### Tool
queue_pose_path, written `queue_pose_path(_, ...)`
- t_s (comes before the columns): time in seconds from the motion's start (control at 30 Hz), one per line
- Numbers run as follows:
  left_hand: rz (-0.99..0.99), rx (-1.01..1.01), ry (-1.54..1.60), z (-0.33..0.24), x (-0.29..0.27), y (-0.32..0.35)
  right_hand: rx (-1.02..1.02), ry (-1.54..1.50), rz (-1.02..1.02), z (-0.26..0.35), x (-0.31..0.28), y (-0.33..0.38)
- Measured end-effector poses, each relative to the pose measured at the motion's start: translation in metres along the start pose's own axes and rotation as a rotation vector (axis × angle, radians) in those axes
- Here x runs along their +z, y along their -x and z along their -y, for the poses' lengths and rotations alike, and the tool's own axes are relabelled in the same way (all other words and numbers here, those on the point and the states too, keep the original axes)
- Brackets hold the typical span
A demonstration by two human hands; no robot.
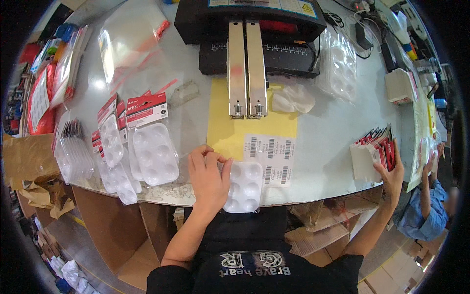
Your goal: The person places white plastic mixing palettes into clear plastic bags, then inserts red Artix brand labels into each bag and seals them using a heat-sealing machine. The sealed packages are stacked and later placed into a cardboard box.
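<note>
1. the step in hand, as i judge it, is the picking of one card from the stack of red-and-white cards [363,158], while the left hand [209,177] steadies the white palette [243,187].
2. this palette is at the front of the bench [325,147], just below the yellow sheet [227,117] and beside the label sheet [280,169]; its lower end reaches past the bench edge.
3. the next move seems to call for separating only one card, with a light pinch, because the cards stand tightly together and two could come at once.
4. the left arm is bent, and its hand lies over the palette's upper left side. its fingers are curled, with the thumb pointing to the upper edge; the undersides are hidden, so i cannot tell if they are clamped.
5. the right arm reaches far out to the right. the thumb and first finger of the right hand [390,171] appear closed on the right end of the stack.
</note>
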State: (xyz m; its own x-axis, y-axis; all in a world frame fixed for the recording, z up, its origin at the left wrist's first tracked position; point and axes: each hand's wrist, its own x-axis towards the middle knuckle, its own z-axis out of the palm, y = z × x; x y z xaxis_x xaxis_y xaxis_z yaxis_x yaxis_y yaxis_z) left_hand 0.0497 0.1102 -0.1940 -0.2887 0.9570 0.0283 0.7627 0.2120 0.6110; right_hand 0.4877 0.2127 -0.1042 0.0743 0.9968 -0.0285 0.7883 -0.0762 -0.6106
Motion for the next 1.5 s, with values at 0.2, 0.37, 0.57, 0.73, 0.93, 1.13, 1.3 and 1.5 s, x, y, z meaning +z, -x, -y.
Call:
queue_pose_path(0.2,0.305,-0.450,1.312,-0.019,-0.025,-0.003,-0.118,0.416,-0.412,0.058,0.026,0.026)
queue_pose_path(0.37,0.411,-0.302,0.932,-0.043,-0.039,0.004,-0.271,-0.250,0.277,0.162,0.097,0.045)
queue_pose_path(0.57,0.326,-0.180,0.736,-0.052,-0.049,0.006,-0.213,-0.278,0.647,0.203,0.139,0.027)
queue_pose_path(0.73,0.345,-0.185,0.659,-0.047,-0.048,0.007,-0.257,-0.243,0.762,0.203,0.135,0.021)
queue_pose_path(0.93,0.335,-0.304,0.919,-0.046,-0.037,0.003,-0.362,-0.199,0.753,0.202,0.137,0.017)
queue_pose_path(1.13,0.237,-0.200,0.769,-0.044,-0.039,0.004,-0.372,-0.230,0.657,0.187,0.145,0.016)
queue_pose_path(1.3,0.019,-0.346,0.942,-0.032,-0.033,0.002,0.115,-0.440,0.779,0.172,0.153,0.025)
queue_pose_path(1.5,-0.031,-0.351,0.885,-0.025,-0.024,0.002,0.225,-0.657,0.763,0.165,0.161,0.037)
